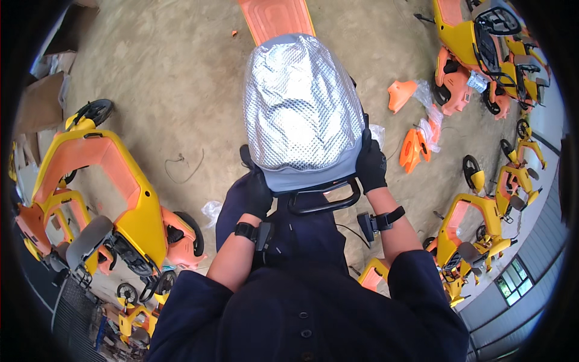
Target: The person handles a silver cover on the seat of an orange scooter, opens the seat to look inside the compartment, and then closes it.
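A silver, quilted reflective seat cover (304, 102) with a grey hem is stretched over the seat of a scooter in front of me. My left hand (256, 190), in a dark glove, grips the hem at the near left corner. At the near right side, my gloved right hand (371, 160) is closed on the same hem, its fingertips partly hidden by the cover's edge. Below the hem, a black grab rail (325, 202) sticks out toward me. Beyond the seat shows the scooter's orange footboard (277, 21).
Yellow and orange scooters stand at left (129, 199) and far right (461, 45), with more at lower right (464, 223). Orange body panels (413, 148) and clear plastic wrap lie on the concrete floor to the right. A thin cord (184, 166) lies to the left. Cardboard boxes (45, 102) sit at far left.
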`<state>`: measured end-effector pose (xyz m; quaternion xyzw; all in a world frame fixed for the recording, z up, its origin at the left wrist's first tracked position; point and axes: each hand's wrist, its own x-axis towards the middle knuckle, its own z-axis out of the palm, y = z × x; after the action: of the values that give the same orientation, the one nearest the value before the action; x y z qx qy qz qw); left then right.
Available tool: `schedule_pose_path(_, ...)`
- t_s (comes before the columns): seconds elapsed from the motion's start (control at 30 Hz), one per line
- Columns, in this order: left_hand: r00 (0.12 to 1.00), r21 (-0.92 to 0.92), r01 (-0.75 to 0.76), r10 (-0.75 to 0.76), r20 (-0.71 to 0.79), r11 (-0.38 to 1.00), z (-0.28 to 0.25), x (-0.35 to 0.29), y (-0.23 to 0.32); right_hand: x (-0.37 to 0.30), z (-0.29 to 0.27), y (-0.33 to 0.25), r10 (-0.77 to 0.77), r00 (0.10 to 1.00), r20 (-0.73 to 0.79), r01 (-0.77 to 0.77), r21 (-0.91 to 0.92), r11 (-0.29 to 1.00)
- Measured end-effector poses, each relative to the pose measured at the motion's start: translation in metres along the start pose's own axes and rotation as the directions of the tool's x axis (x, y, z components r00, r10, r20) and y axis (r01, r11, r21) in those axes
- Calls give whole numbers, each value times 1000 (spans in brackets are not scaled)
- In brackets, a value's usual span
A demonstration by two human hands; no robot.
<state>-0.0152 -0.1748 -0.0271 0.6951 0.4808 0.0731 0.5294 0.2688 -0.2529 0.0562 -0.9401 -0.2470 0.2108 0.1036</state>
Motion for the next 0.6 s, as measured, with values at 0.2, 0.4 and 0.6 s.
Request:
schedule_pose_path(0.2,959,212,-281,280,37,936,8,11,1,9,15,36,-36,993,116,61,-220,974)
schedule_pose_path(0.4,995,-393,-82,51,-89,916,19,20,13,9,-7,13,-43,996,72,57,-209,976)
schedule_pose_path(0.6,860,-866,496,-104,500,-67,7,18,21,18,-20,20,-338,934,118,349,-85,933)
